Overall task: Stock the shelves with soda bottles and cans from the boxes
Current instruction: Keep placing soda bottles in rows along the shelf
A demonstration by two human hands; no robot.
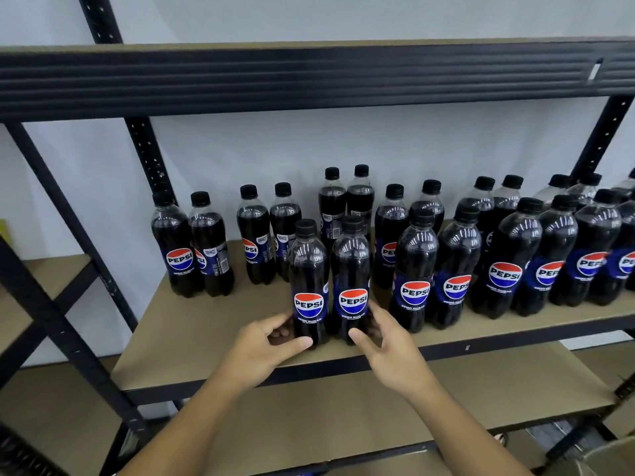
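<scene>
Two Pepsi Zero Sugar bottles stand upright side by side near the front of the middle shelf [192, 341]. My left hand [264, 341] curls round the base of the left bottle [308, 283]. My right hand [385, 341] curls round the base of the right bottle [351, 280], thumb in front and fingers behind. Both bottles have black caps and dark cola inside.
Several more Pepsi bottles [505, 262] stand in pairs across the back and right of the same shelf. A black beam of the upper shelf [309, 77] runs overhead. Black uprights [147, 159] stand at the left. A lower shelf board [343, 417] lies beneath.
</scene>
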